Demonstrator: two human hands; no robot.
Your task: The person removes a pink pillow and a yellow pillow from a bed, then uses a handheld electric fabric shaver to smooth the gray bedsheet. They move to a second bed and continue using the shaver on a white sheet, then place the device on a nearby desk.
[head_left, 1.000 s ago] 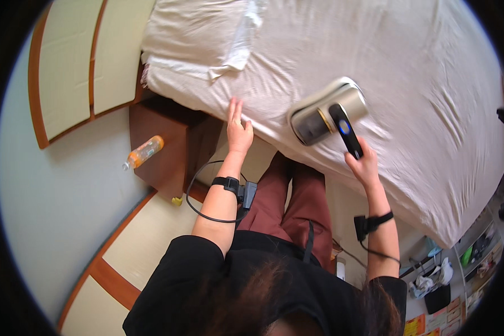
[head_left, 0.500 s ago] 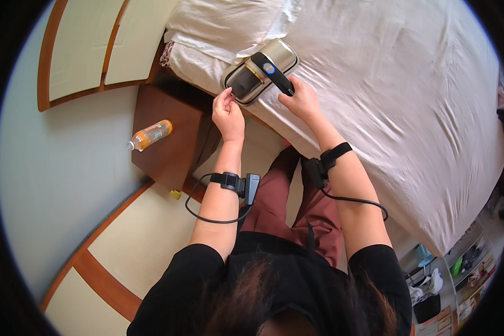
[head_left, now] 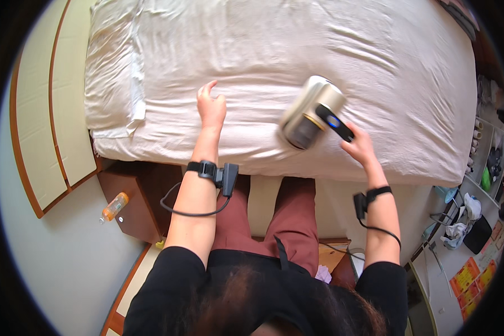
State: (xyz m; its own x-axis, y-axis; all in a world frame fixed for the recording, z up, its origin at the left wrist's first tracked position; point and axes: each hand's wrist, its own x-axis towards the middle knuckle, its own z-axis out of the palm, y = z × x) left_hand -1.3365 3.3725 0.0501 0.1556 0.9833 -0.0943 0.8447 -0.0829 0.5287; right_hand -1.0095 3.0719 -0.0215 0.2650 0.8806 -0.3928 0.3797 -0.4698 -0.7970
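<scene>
Over the near middle of the bed [head_left: 235, 61] is a beige and grey mattress vacuum [head_left: 318, 112] with a see-through dark dust cup and a lit blue ring on its black handle. My right hand [head_left: 359, 147] grips the end of that handle. Motion smears the vacuum's outline, and I cannot tell if its base touches the sheet. To the left, my left hand [head_left: 211, 107] is over the wrinkled pale sheet, holding nothing, its fingers loosely bent and apart.
A white pillow [head_left: 111, 103] lies at the bed's left end, by a cream headboard [head_left: 42, 120]. Below it, a brown nightstand [head_left: 131, 210] carries an orange drink bottle [head_left: 115, 206]. At the right, a shelf [head_left: 490, 151] holds assorted items. Cables hang from both wrist straps.
My view has turned toward the bed's middle. The vacuum has moved right in my right hand, away from the pillow end. My left hand has come away from beside its dust cup.
</scene>
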